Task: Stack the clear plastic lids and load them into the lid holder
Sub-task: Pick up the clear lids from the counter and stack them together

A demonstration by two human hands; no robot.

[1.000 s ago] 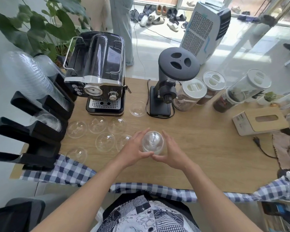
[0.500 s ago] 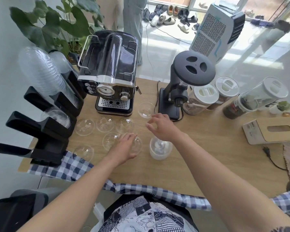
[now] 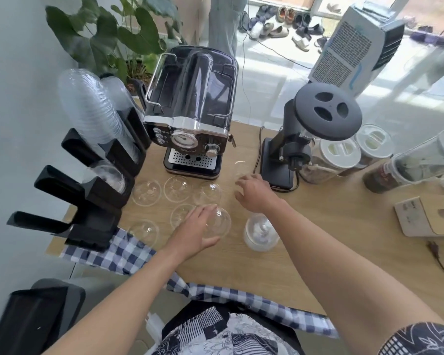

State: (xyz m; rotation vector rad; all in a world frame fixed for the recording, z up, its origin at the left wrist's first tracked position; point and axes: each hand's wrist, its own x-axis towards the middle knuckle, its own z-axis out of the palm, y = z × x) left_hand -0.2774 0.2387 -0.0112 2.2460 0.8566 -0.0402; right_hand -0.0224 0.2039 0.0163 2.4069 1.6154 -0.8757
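My left hand (image 3: 194, 233) lies over a clear dome lid (image 3: 219, 222) on the wooden table (image 3: 331, 226), fingers wrapped round its left side. A short stack of clear lids (image 3: 260, 235) stands free just to the right of it. My right hand (image 3: 254, 192) reaches past that stack, fingers apart, with its fingertips at the near rim of a single lid (image 3: 241, 166) by the grinder. Several more loose lids (image 3: 177, 188) lie between the hands and the black lid holder (image 3: 98, 203) at the left. A few lids (image 3: 105, 175) sit in one of the holder's slots.
An espresso machine (image 3: 192, 116) stands behind the loose lids, a grinder (image 3: 308, 134) to its right, then lidded jars (image 3: 338, 155). Long cup stacks (image 3: 92, 108) lean in the holder's rear slots. A wooden tissue box (image 3: 431, 216) is at the far right. Checked cloth (image 3: 123, 249) hangs over the near edge.
Both hands let go of the lid stack, which now stands on the table. My left hand moved left onto a single lid; my right hand reached forward toward the lid by the grinder.
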